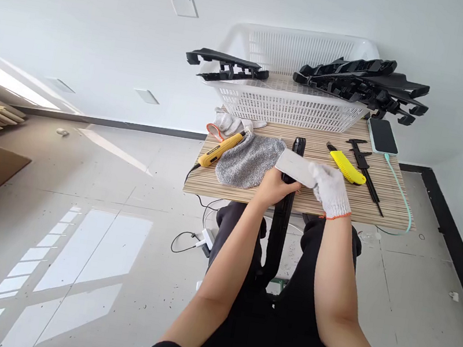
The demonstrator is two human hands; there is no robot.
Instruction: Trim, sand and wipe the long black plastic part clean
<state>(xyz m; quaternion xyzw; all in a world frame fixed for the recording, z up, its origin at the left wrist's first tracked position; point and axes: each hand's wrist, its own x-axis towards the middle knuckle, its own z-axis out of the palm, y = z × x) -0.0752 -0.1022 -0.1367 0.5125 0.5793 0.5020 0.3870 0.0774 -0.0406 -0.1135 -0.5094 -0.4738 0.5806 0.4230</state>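
A long, narrow black plastic part (279, 228) reaches from the tabletop over its front edge and down between my knees. My left hand (275, 190), bare, is closed around this part near the table edge. In a white knit glove with an orange cuff, my right hand (331, 189) holds a pale flat rectangular piece (296, 166) by its right end. The piece lies across the black part, just beyond my left fingers; whether it touches the surface I cannot tell. To the left lies a grey speckled cloth (248, 161).
A white plastic basket (290, 108) at the back holds several black plastic parts (360, 82). A yellow corded tool (222, 150) and a white glove (233, 122) lie left. A yellow utility knife (347, 167), black calipers (366, 170) and a phone (382, 136) lie right.
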